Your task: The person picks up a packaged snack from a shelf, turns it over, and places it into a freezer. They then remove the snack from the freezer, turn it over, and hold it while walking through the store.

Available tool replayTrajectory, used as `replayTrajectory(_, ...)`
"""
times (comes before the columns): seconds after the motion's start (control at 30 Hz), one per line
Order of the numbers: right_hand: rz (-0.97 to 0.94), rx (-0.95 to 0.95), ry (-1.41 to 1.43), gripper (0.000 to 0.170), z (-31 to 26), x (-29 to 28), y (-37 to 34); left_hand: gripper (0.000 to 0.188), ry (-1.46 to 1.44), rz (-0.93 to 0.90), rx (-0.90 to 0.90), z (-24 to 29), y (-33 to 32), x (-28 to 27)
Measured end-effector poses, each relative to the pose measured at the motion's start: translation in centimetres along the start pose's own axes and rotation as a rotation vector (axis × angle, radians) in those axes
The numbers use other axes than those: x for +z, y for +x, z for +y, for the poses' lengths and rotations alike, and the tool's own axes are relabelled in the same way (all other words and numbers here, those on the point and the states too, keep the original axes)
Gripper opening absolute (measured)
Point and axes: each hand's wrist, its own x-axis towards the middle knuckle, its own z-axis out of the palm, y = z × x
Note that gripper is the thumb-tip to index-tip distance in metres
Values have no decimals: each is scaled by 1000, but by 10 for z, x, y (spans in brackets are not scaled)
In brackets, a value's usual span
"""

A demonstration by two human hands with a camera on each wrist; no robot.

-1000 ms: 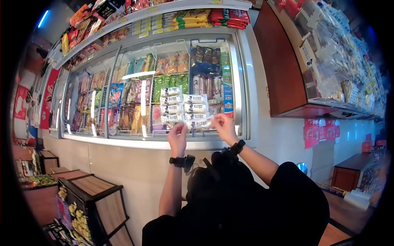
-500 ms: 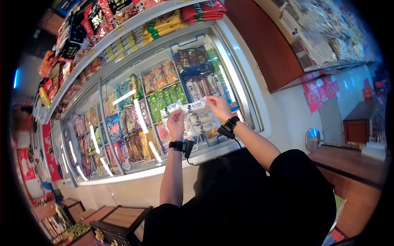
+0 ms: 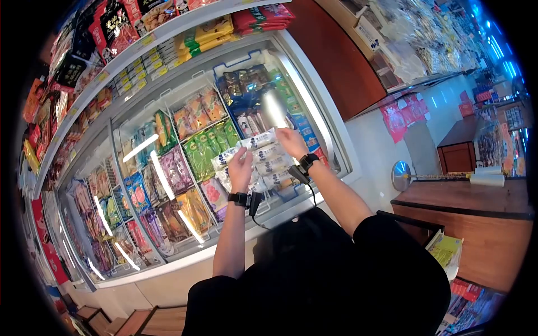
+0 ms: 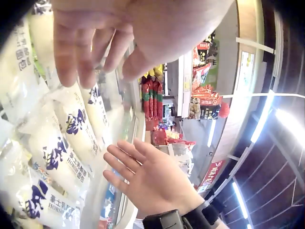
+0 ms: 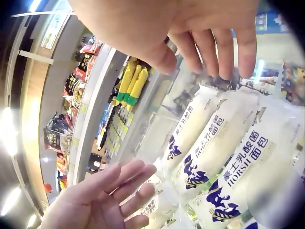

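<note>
In the head view, white packs with dark blue print lie in two side-by-side columns on the freezer's glass lid. My left hand is over the left column, and my right hand is at the outer end of the far pack on the right. In the left wrist view, the left fingers extend over the packs, with the right hand palm up opposite. The right wrist view has the right fingers relaxed at the ends of the packs. Contact is hard to tell.
Under the glass, baskets hold colourful frozen packets. A shelf of bagged snacks runs along the freezer's back. To the right stand a dark red cabinet and a wooden counter.
The head view has turned, showing the freezer at a steeper slant. Both hands have moved from the near packs to the far ones, and the fingertips have come off the near row.
</note>
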Motion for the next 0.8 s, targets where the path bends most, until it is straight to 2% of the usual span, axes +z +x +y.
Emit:
replayTrajectory(0.13, 9, 21, 57, 37, -19, -32, -37, 39, -2, -25, 26, 4, -21, -5)
replayTrajectory(0.27, 0, -73, 145, 31, -5, -68, -96, 33, -48, -73, 55, 9, -53, -3)
replayTrajectory(0.33, -56, -71, 101, 28, -21, -104, -136, 31, -82, -174, -27, 23, -78, 3)
replayTrajectory(0.4, -81, 104, 376, 27, -2, -119, -169, 30, -47, -311, -48, 28, -102, 14)
replayTrajectory(0.43, -52, 108, 390, 27, 0, -129, -183, 30, -29, -375, -65, 25, -112, 22)
replayTrajectory(0.57, 43, 104, 387, 27, 18, -174, -226, 31, 80, -559, -20, -1, -145, 72)
replayTrajectory(0.7, 119, 29, 326, 27, 53, -225, -255, 34, 161, -690, -26, 7, -184, 150)
replayTrajectory(0.8, 287, 46, 380, 27, 79, -274, -286, 33, 208, -806, -40, 0, -205, 215)
